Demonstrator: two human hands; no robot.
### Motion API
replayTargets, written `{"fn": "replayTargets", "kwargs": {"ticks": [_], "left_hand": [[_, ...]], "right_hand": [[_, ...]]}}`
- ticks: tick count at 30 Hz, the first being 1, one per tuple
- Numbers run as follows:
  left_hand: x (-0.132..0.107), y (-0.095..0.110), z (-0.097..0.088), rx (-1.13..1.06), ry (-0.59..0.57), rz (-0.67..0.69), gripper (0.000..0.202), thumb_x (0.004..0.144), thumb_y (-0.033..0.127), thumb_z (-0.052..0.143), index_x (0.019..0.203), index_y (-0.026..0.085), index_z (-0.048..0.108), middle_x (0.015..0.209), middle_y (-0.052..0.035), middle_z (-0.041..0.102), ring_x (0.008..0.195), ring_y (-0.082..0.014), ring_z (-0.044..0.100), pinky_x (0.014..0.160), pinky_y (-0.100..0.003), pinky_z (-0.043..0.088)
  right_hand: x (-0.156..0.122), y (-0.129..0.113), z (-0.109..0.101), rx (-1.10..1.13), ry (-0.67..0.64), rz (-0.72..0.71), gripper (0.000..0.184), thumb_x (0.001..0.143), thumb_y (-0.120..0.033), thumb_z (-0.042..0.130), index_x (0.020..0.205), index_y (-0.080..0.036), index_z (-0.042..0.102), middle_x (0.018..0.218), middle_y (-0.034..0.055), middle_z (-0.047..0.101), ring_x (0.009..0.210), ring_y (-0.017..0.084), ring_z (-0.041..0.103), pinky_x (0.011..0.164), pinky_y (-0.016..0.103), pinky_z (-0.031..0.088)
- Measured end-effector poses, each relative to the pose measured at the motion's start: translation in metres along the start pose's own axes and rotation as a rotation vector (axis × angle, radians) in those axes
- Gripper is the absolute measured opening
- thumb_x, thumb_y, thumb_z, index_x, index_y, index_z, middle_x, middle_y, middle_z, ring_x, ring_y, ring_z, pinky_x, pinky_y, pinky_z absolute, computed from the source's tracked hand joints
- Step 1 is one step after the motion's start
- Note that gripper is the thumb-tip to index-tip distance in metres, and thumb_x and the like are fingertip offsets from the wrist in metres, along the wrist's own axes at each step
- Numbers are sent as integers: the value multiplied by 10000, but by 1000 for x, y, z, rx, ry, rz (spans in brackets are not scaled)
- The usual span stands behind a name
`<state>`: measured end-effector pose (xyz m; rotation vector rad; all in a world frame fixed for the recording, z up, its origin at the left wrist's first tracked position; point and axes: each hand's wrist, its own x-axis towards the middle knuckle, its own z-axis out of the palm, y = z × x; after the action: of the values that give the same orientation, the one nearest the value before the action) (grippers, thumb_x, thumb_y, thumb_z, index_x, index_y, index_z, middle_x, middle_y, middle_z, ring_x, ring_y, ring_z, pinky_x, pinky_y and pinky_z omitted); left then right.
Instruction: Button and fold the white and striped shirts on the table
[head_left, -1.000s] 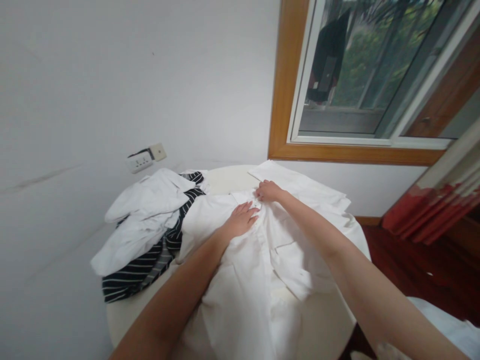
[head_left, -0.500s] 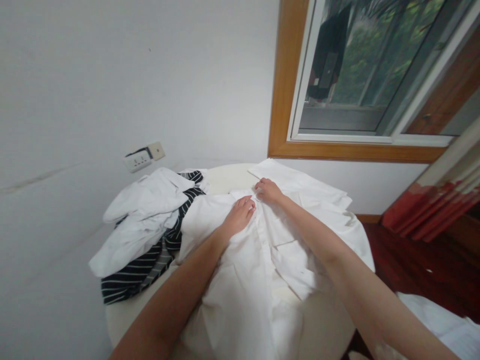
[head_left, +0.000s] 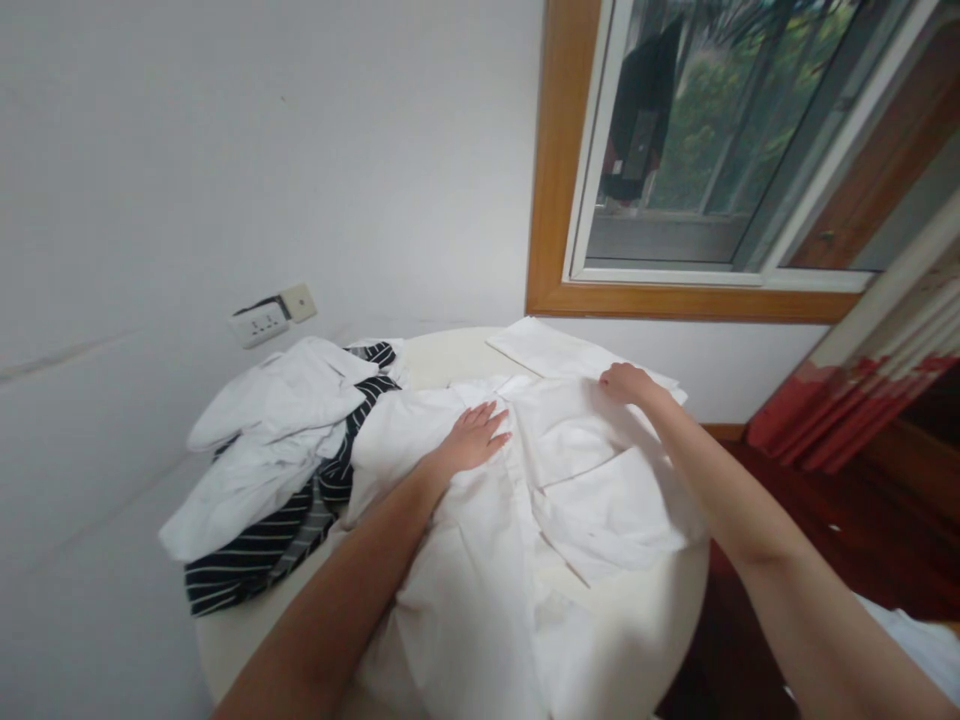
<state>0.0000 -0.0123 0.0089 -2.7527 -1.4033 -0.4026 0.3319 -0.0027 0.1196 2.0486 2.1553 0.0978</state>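
The table (head_left: 450, 352) under my hands is cream-coloured with a curved edge, its far side close to a pale wall (head_left: 337, 150). My white garment (head_left: 465, 590) lies across its middle, wrinkled, running from near the far edge down toward the near one, with a long seam along it and loose panels spread toward the right edge.

My left hand (head_left: 474, 437) lies flat on the garment's upper part, fingers spread, gripping nothing. My right hand (head_left: 626, 383) is at the garment's far right part, near the table's far right edge, fingers curled in; I cannot tell whether they pinch the cloth.

By the far right edge, just beyond my right hand, lies a flat white cloth (head_left: 551, 345). Along the left edge sits a crumpled white heap (head_left: 285, 395) on top of a black striped cloth (head_left: 251, 555), which reaches the table's rim.

Above the heap, a socket (head_left: 261, 322) and a small beige plate (head_left: 298, 302) sit side by side on the wall. To the right is a window (head_left: 705, 160) in an orange-brown wooden frame (head_left: 555, 150), with greenery behind the glass. A cream and red curtain (head_left: 802, 420) hangs beside it, near a dark red floor (head_left: 885, 540).
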Motion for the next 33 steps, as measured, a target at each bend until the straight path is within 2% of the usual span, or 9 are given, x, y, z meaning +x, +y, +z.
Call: {"fn": "replayTargets", "kwargs": {"ticks": [4, 9, 11, 15, 17, 20, 23, 28, 33], "left_hand": [[1, 0, -1, -2, -17, -7, 586, 935, 566, 287, 1429, 272, 395, 1526, -86, 325, 1401, -268, 306, 1142, -471, 246], [1, -2, 0, 11, -16, 7, 605, 936, 572, 273, 1430, 248, 403, 1522, -111, 325, 1396, -287, 313, 1135, -481, 257], [1, -3, 1, 15, 6, 13, 593, 933, 572, 290, 1421, 260, 418, 1514, -104, 343, 1386, -285, 334, 1128, -480, 276], [1, -4, 2, 34, 26, 19, 584, 934, 571, 292, 1415, 268, 427, 1505, -98, 362, 1376, -278, 353, 1123, -471, 291], [2, -4, 2, 49, 16, 22, 597, 937, 573, 270, 1423, 259, 414, 1508, -102, 356, 1381, -277, 345, 1127, -468, 283], [2, -4, 3, 68, 12, 26, 597, 941, 569, 254, 1426, 256, 408, 1512, -97, 352, 1384, -266, 340, 1130, -456, 281], [2, -4, 4, 85, 5, 23, 599, 943, 569, 238, 1429, 260, 400, 1517, -90, 345, 1388, -257, 333, 1133, -446, 274], [1, -4, 3, 95, 0, 9, 586, 941, 570, 246, 1428, 282, 401, 1519, -73, 345, 1387, -247, 336, 1137, -440, 269], [2, -2, 0, 80, -27, 4, 589, 946, 560, 244, 1431, 263, 397, 1526, -93, 325, 1397, -259, 317, 1138, -457, 258]], "right_hand": [[-1, 26, 15, 21, -43, -31, 386, 942, -341, 416, 1072, -125, 708, 1132, 201, 662, 1046, 284, 626, 867, 342, 451], [-2, 45, 29, 288, -2, -89, 336, 930, -336, 465, 1133, -147, 655, 1115, 129, 685, 935, 200, 653, 793, 248, 455], [-4, 50, 31, 317, -34, -35, 382, 942, -370, 441, 1173, -133, 632, 1154, 142, 669, 957, 210, 648, 803, 260, 456], [-9, 56, 31, 276, -157, 13, 546, 955, -492, 343, 1050, -86, 694, 1124, 191, 671, 1019, 279, 625, 877, 332, 439], [-13, 61, 29, 334, -134, 18, 554, 940, -513, 357, 1046, -87, 696, 1135, 186, 666, 1029, 284, 614, 893, 339, 432], [-23, 72, 26, 526, -45, -1, 556, 894, -579, 403, 1047, -124, 685, 1109, 138, 676, 972, 253, 614, 852, 316, 452], [-36, 87, 23, 710, -18, -22, 638, 811, -711, 423, 937, -146, 691, 948, 93, 698, 846, 226, 610, 770, 302, 472], [-56, 115, 22, 896, -137, -83, 587, 702, -728, 559, 835, -174, 701, 897, 47, 694, 834, 202, 595, 798, 289, 465], [-71, 137, 29, 1030, -247, 39, 581, 619, -697, 664, 812, -149, 675, 835, 80, 689, 751, 190, 612, 699, 281, 489]]}}
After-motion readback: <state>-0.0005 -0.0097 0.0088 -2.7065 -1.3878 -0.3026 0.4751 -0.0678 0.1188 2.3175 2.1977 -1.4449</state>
